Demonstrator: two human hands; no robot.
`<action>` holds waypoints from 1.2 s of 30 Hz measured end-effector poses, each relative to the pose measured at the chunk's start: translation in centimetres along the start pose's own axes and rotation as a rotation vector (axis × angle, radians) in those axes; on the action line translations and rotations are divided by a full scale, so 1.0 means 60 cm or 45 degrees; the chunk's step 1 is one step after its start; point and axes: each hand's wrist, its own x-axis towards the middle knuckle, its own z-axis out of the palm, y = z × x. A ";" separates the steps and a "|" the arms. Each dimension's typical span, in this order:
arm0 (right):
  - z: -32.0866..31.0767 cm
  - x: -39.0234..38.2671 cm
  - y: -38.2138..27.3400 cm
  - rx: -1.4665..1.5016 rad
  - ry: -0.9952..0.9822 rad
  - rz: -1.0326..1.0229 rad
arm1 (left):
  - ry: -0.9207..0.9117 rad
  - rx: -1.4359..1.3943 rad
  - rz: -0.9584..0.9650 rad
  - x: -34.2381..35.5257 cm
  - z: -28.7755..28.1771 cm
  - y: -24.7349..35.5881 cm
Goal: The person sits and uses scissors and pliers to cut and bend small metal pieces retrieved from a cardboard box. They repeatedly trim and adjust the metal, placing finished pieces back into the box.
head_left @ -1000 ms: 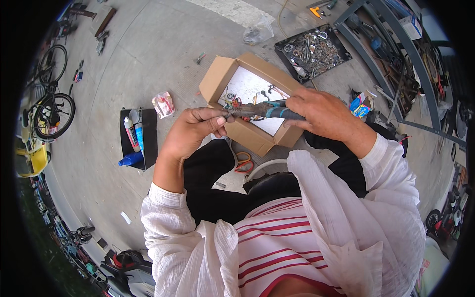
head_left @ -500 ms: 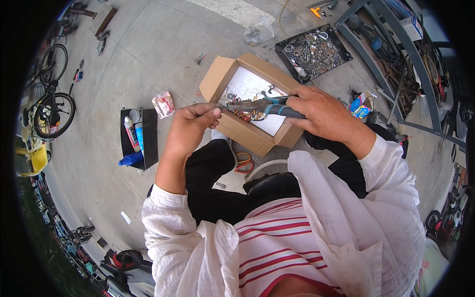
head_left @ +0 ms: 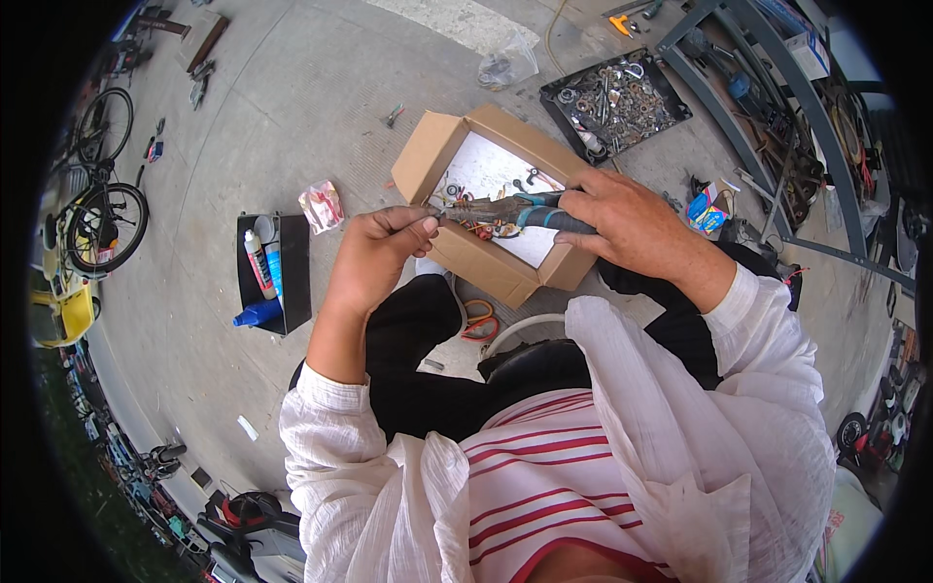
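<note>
A pair of pliers (head_left: 496, 209) with dark jaws and blue-and-black handles lies in my right hand (head_left: 627, 219), whose fingers are closed round the handles. The jaws point left, to the fingertips of my left hand (head_left: 389, 243). Thumb and forefinger there are pinched on a small piece at the jaw tips, too small to name. Both hands are above an open cardboard box (head_left: 481, 262). On its white bottom (head_left: 476, 160) lie several small coloured parts and bits of hardware, partly hidden by the pliers.
A black tray (head_left: 622, 102) of loose hardware lies beyond the box, near a grey metal rack (head_left: 797, 117). At the left stands a black bin (head_left: 296, 267) with tubes and a blue bottle. Orange-handled scissors (head_left: 479, 321) lie between my legs. A bicycle (head_left: 102, 185) stands far left.
The pliers and both hands keep nearly the same place. My left fingertips have shifted very slightly to the right at the jaw tips.
</note>
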 end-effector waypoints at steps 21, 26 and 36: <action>-0.003 0.003 -0.002 0.064 -0.065 0.033 | 0.001 -0.018 -0.004 0.001 0.000 0.002; -0.001 0.001 -0.002 0.085 -0.064 0.040 | 0.004 -0.023 -0.005 0.000 0.002 0.004; 0.000 0.002 -0.003 0.112 -0.110 0.067 | 0.010 -0.046 -0.010 -0.002 0.003 0.004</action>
